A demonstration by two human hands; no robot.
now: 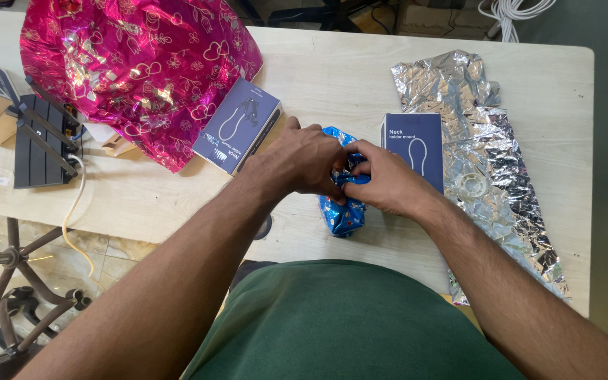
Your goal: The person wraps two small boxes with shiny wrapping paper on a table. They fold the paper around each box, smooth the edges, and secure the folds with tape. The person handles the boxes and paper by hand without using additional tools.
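Both hands are closed over a small parcel (pixel 343 204) wrapped in shiny blue foil, near the middle of the table (pixel 332 77), close to the near edge. The left hand (pixel 300 160) lies over its far end, fingers curled down onto the wrap; the right hand (pixel 381 181) pinches the foil at the middle with fingertips and thumb. Only the near end and a bit of the far end show.

The foil looks thin, crinkly and slick, so I would guess it tears or slips easily and is best held by the firm body underneath, not by loose folds. The parcel seems light. It is bright blue with small printed spots, creased all over.

Right of it lies a dark blue box (pixel 416 144) on a silver sheet (pixel 501 176); another box (pixel 237 125) sits left, beside pink foil (pixel 135 63).
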